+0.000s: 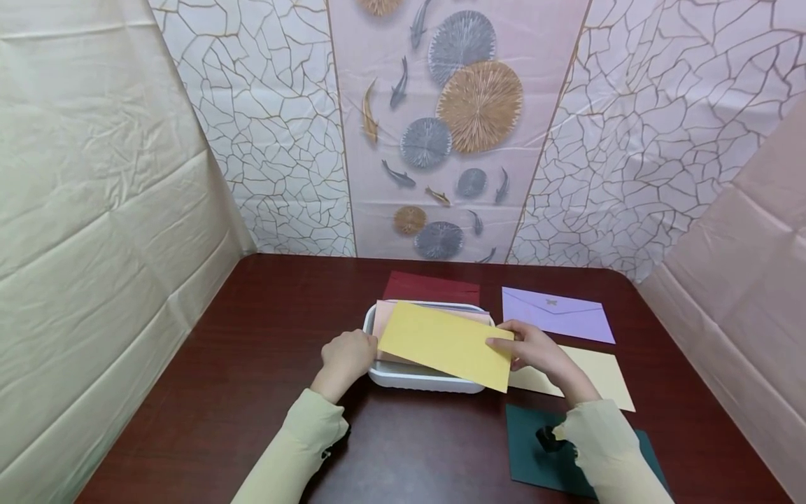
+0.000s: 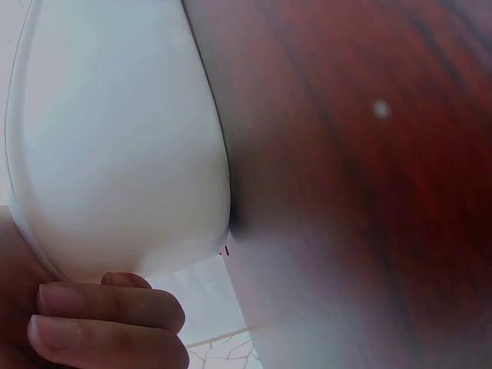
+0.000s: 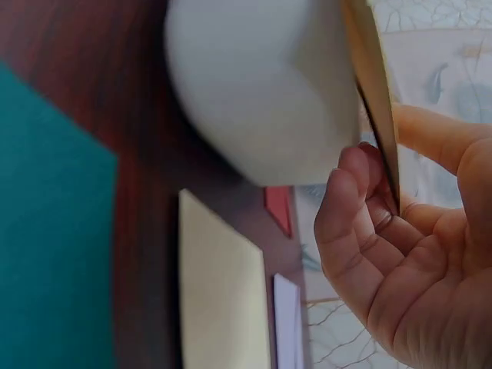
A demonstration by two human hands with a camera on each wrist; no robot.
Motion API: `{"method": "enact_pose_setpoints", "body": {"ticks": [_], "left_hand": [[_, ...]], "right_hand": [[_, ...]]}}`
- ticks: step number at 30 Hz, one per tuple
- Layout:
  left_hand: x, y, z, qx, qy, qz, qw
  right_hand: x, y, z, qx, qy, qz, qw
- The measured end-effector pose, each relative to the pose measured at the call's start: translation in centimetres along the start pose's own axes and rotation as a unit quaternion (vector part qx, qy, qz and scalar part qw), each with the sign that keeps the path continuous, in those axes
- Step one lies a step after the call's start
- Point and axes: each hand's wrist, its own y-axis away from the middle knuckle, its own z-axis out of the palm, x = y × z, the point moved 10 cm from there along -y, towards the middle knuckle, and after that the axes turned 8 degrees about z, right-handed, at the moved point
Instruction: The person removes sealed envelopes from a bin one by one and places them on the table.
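Note:
A yellow envelope (image 1: 447, 343) lies slanted over the white plastic bin (image 1: 428, 382), its right end sticking out past the rim. My right hand (image 1: 534, 348) pinches that right end between thumb and fingers; in the right wrist view the envelope (image 3: 378, 100) shows edge-on in the grip. At the bin's left side, my left hand (image 1: 350, 357) holds the rim, with curled fingers (image 2: 115, 307) against the white wall (image 2: 115, 138) in the left wrist view. Inside the bin, a pale pink envelope (image 1: 381, 318) stands partly hidden behind the yellow one.
Behind the bin lies a dark red envelope (image 1: 431, 286). To the right are a lavender envelope (image 1: 557, 315), a cream envelope (image 1: 601, 374) and a dark green envelope (image 1: 525, 448), the last partly under my right forearm. A patterned cloth (image 1: 428, 196) hangs behind the table.

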Motion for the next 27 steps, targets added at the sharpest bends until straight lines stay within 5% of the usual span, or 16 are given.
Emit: {"method": "enact_pose_setpoints", "body": {"ticks": [18, 27], "left_hand": [[-0.2, 0.1, -0.4, 0.008, 0.015, -0.004, 0.9998], [-0.2, 0.2, -0.4, 0.011, 0.012, -0.003, 0.9999]], "right_hand": [[2.4, 0.3, -0.2, -0.006, -0.072, 0.017, 0.997], [3.7, 0.8, 0.7, -0.036, -0.193, 0.031, 0.980]]}}
